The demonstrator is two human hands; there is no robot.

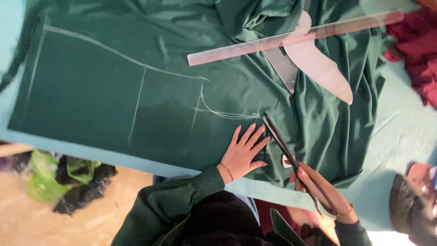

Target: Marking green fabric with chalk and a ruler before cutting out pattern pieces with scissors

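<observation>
Dark green cloth (100,91) lies spread on a pale blue-green table, marked with white chalk lines (136,64). My left hand (243,152) rests flat on the cloth, fingers apart, just below the chalk curve. My right hand (318,187) grips the handles of black scissors (280,141). The blades lie on the cloth, pointing up toward the chalk lines, right beside my left fingertips.
A long clear ruler (291,38) lies across the bunched cloth at the top, over a white curved pattern ruler (318,64). Dark red cloth (416,50) sits at the right edge. The table (400,132) ends near me; green and black bags (68,177) lie on the floor.
</observation>
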